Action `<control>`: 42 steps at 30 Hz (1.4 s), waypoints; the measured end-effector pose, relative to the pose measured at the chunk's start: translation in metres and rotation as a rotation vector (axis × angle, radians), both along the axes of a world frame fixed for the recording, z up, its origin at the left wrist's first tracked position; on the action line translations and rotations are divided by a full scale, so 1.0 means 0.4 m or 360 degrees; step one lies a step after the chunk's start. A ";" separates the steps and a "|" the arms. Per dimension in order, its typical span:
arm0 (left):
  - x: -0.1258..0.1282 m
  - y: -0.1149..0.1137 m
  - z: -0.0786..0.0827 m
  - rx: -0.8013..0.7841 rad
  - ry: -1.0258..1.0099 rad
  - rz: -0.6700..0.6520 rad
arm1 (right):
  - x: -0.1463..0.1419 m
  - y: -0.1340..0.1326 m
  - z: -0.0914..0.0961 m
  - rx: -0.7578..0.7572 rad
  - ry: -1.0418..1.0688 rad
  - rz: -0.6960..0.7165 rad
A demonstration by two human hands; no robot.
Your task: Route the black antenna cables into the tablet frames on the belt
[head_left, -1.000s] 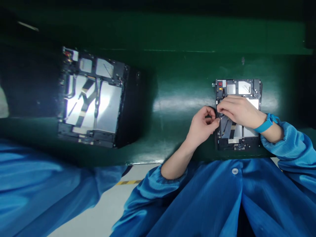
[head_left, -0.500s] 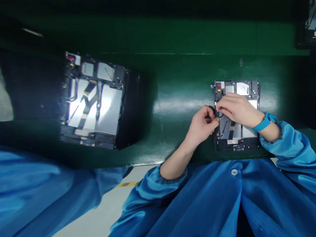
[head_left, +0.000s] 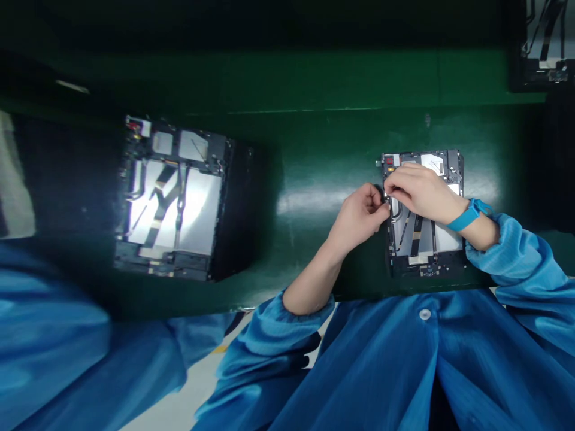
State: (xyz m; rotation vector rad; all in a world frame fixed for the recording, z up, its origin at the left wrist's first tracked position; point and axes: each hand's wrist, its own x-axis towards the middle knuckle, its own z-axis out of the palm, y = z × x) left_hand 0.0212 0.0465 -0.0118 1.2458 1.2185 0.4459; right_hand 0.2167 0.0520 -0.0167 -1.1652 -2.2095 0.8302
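An opened tablet [head_left: 442, 239] lies on the green bench in front of me, its silver plates, black flex cables and small parts showing. Over its upper left part bends my right hand [head_left: 420, 188], fingers pinched at the tablet's left edge, with a blue band round the wrist. Just below, my left hand [head_left: 359, 218] comes in from the left, thumb and fingertips drawn together at that same edge. Whatever sits between the fingertips of either hand is too small to make out.
To the left, a stack of similar opened tablets [head_left: 197, 203] stands on the green bench [head_left: 309, 149]. Part of another tablet [head_left: 550, 36] shows at the upper right. A person's blue sleeve [head_left: 54, 335] is close on my left.
Both hands have crept slightly up along the tablet's left edge, still pinched. The whole view has shifted a little, bringing more of the upper right tablet into sight.
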 end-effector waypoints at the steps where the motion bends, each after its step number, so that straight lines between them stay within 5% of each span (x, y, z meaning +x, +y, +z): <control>1: 0.000 0.000 0.000 -0.0014 -0.0001 0.0003 | 0.000 0.000 0.000 0.0001 0.0005 0.0001; 8: 0.009 0.008 -0.005 -0.0188 -0.0126 0.0051 | 0.002 0.005 -0.004 0.0021 0.0049 -0.0020; 20: 0.037 0.092 -0.017 -0.0190 -0.0228 0.0155 | -0.014 0.010 0.006 0.0027 -0.0053 -0.0494; 35: 0.049 0.090 -0.011 -0.0153 -0.0066 0.0052 | -0.007 0.003 -0.003 0.0065 -0.0117 -0.0505; 42: 0.077 0.078 -0.025 0.0060 0.0003 0.0192 | 0.031 -0.055 0.043 0.0312 -0.0039 -0.0793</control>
